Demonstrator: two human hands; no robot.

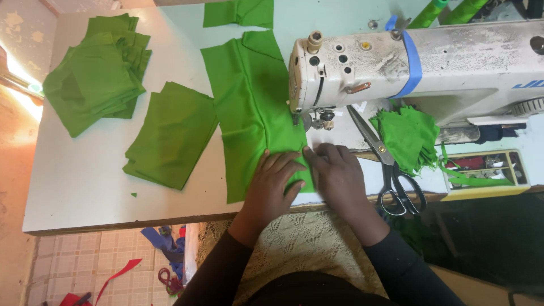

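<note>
A long green fabric piece (249, 107) lies on the white table (85, 187), running under the needle of a white sewing machine (396, 68). My left hand (275, 181) lies flat on the fabric's near end, fingers spread. My right hand (334, 173) presses on the fabric's right edge, just in front of the presser foot (320, 120). Neither hand grips the cloth; both hold it down on the table.
Black-handled scissors (391, 170) lie right of my right hand. Small green scraps (408, 136) are heaped beside the machine, with a yellow tray (487, 173) of bits further right. Two stacks of green pieces (96, 73) (170, 136) sit at the left. Cloth scraps litter the tiled floor (85, 266).
</note>
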